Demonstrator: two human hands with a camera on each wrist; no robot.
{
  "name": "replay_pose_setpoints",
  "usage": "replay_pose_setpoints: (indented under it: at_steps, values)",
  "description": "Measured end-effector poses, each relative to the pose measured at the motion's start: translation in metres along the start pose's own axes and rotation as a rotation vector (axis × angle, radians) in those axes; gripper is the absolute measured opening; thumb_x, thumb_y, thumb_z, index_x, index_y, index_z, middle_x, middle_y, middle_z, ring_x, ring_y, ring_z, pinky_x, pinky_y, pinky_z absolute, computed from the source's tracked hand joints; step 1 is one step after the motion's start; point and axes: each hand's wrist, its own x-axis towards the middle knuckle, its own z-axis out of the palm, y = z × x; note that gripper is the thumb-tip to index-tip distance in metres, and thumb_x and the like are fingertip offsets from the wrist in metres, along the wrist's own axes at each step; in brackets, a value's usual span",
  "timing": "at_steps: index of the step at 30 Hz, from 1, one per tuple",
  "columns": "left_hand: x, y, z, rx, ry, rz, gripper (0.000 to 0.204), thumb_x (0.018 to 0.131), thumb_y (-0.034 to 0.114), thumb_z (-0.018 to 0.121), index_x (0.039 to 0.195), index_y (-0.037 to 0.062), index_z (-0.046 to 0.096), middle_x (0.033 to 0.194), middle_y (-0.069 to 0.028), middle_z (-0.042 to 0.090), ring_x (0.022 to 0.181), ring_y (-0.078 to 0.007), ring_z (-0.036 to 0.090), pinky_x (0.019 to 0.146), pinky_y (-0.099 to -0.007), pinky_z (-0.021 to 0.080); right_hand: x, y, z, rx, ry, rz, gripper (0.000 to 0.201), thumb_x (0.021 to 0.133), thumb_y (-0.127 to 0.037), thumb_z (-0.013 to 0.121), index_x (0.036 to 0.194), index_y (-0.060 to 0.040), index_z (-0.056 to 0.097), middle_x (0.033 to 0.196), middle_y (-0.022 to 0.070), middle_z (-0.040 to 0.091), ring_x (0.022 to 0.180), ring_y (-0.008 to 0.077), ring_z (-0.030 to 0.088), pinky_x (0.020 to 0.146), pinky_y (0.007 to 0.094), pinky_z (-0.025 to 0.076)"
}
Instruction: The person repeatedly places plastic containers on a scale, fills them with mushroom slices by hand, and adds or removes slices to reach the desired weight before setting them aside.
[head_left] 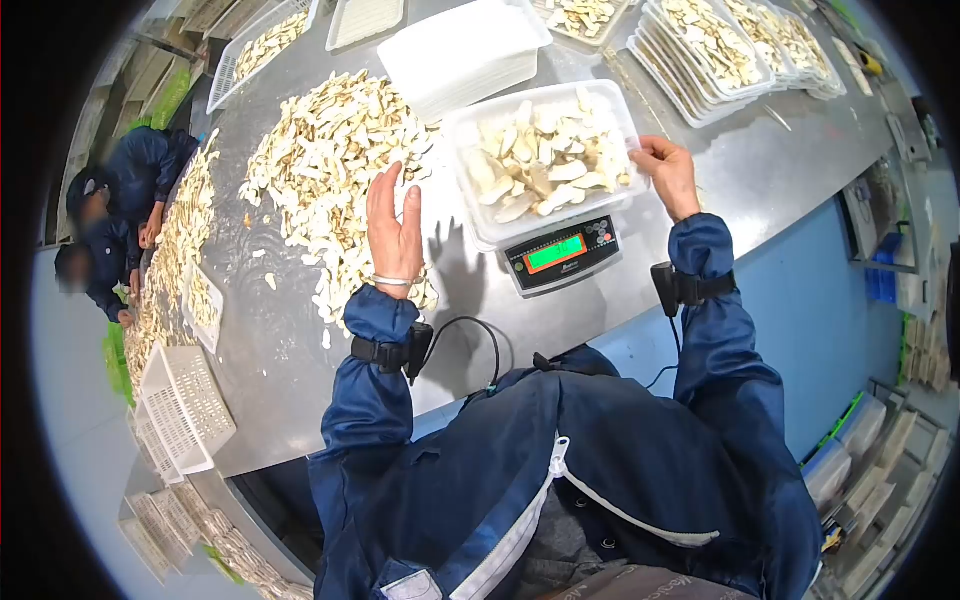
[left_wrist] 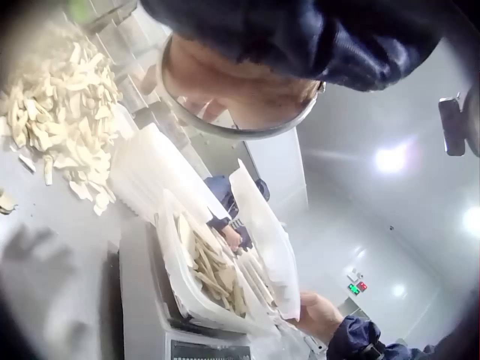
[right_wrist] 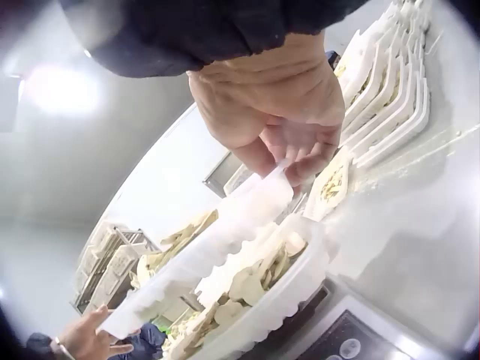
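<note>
My right hand (head_left: 668,178) pinches the right rim of a white plastic tray (head_left: 612,100) holding pale sliced pieces. In the right wrist view this upper tray (right_wrist: 225,234) is raised and tilted in the right hand (right_wrist: 277,112), above a lower filled tray (right_wrist: 289,307). A black scale (head_left: 565,262) with a green display is beneath the trays; its digits are hard to read. My left hand (head_left: 395,230) is raised left of the trays, fingers extended, holding nothing, between them and a heap of slices (head_left: 330,160).
A stack of white trays (head_left: 460,60) stands behind the scale. Filled trays (head_left: 700,100) are stacked at the back right. Perforated white baskets (head_left: 185,410) sit at the table's left edge, where other people (head_left: 140,190) work beside more slices.
</note>
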Motion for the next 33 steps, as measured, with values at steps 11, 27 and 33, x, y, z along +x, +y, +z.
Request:
replay_pose_setpoints:
  at_steps: [11,27,33]
  values:
    - [0.013,0.025,0.026,0.164,-0.026,0.320,0.047,0.091,0.026,0.056,0.132,0.0054,0.047,0.134,-0.0145,0.048,0.131,-0.0367,0.034,0.107,-0.0471,0.024,0.004,0.007,-0.004,-0.249,0.016,-0.043,0.021,0.079,-0.006,0.066,0.097,0.0040,0.067,0.074,-0.0021,0.061,0.066,0.0049,0.051,0.060,0.0204,0.041]
    - [0.010,0.046,0.072,0.383,-0.406,0.600,0.043,0.085,0.033,0.062,0.125,0.0177,0.053,0.139,-0.0048,0.043,0.134,-0.0310,0.030,0.108,-0.0553,0.018,-0.009,-0.009,0.008,-0.317,0.018,-0.070,0.020,0.077,-0.008,0.067,0.093,0.0034,0.068,0.070,-0.0002,0.061,0.063,0.0064,0.052,0.058,0.0234,0.042]
    - [0.006,0.038,0.069,0.335,-0.322,0.598,0.045,0.084,0.030,0.063,0.125,0.0135,0.053,0.135,-0.0068,0.046,0.131,-0.0319,0.035,0.108,-0.0549,0.020,-0.010,-0.017,0.013,-0.492,0.018,-0.123,0.025,0.075,-0.013,0.065,0.094,0.0031,0.065,0.073,0.0098,0.063,0.066,0.0178,0.058,0.063,0.0300,0.046]
